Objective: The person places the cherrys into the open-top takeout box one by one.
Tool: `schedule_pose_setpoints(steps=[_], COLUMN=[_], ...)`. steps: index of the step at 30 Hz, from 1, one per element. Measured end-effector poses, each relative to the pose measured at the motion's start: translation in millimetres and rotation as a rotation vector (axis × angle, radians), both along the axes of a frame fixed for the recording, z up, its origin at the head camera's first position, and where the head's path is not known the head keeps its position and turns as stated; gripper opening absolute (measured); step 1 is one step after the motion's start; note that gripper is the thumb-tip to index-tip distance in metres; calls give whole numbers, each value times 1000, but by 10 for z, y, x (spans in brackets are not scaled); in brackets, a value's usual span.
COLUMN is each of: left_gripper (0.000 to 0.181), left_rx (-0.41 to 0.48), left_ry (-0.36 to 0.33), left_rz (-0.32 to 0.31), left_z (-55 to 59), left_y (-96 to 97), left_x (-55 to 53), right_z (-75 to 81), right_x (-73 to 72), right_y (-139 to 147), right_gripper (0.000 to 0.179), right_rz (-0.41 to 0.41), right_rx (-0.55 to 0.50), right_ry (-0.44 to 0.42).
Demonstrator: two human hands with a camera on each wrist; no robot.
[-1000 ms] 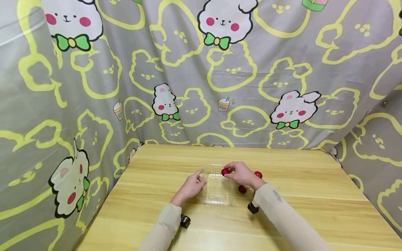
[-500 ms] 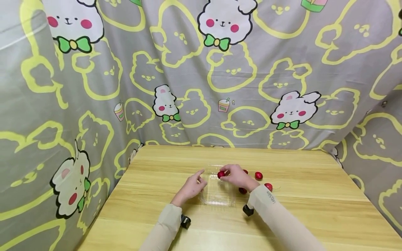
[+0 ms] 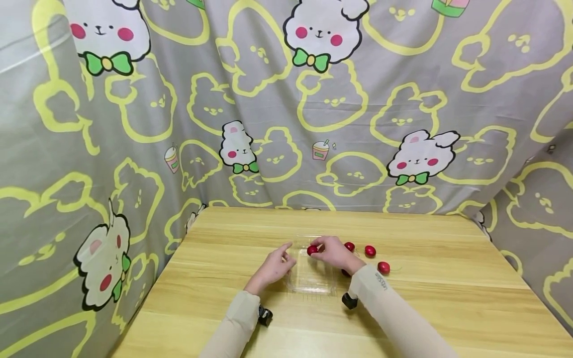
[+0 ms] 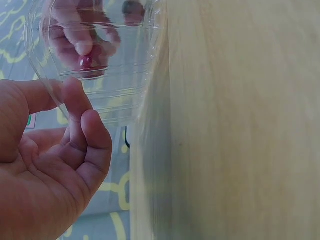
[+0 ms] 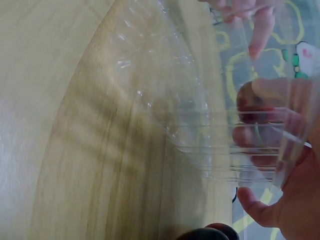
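A clear plastic box (image 3: 310, 284) stands on the wooden table, its walls see-through. My left hand (image 3: 274, 268) is at its left side; in the left wrist view the thumb and index finger (image 4: 75, 97) pinch the rim. My right hand (image 3: 333, 252) reaches over the box from the right and pinches a red cherry (image 3: 312, 250) between thumb and fingertips. Through the plastic wall, the left wrist view shows this cherry (image 4: 86, 62) too. In the right wrist view the box wall partly blurs the held cherry (image 5: 255, 102), and a thin stem shows near the fingers.
Right of the box lie several loose cherries, among them one by the right wrist (image 3: 349, 246), one farther right (image 3: 370, 251) and one with a stem (image 3: 383, 267). Another is mostly hidden under the right forearm. A patterned curtain (image 3: 268, 114) hangs behind the table.
My right hand has moved left and slightly down, carrying the cherry farther over the box. Cherries its arm had covered now show. The left hand stays at the box's rim.
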State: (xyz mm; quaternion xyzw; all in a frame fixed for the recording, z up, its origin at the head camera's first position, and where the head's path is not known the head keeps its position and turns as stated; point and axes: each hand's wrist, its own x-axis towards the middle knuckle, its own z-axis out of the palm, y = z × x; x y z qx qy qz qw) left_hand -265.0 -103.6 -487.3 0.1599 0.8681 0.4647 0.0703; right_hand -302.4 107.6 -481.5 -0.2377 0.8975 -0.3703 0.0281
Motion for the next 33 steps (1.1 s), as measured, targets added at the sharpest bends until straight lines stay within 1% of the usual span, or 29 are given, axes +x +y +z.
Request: schedule_pose_setpoints(steps=[3,7,9,17,27,33], left_gripper=[58,57,57,57,57,58], left_rx=[0,7,12,21,10,40], left_ry=[6,-3,-12,-8,-2,-16], left_rz=[-1,-5,-5,-11,-11,-15], left_z=[-1,2,6,9,-25,-16], left_y=[1,-2,-6,-11,-7,-8], left_x=[-8,-16,-20,-21,-33,-29], right_z=[-1,-11,-19,-47,-82,-76], right_x=[-4,-13,-18,-16,-28,-21], right_y=[-23,-50,-61,-96,-123,-156], right_gripper=[27,24,25,31,38,30], right_rz=[6,17,14,6,-44,-103], right_rx=[-11,-9,5,36,106,149], right_ry=[11,25,35,65,91,97])
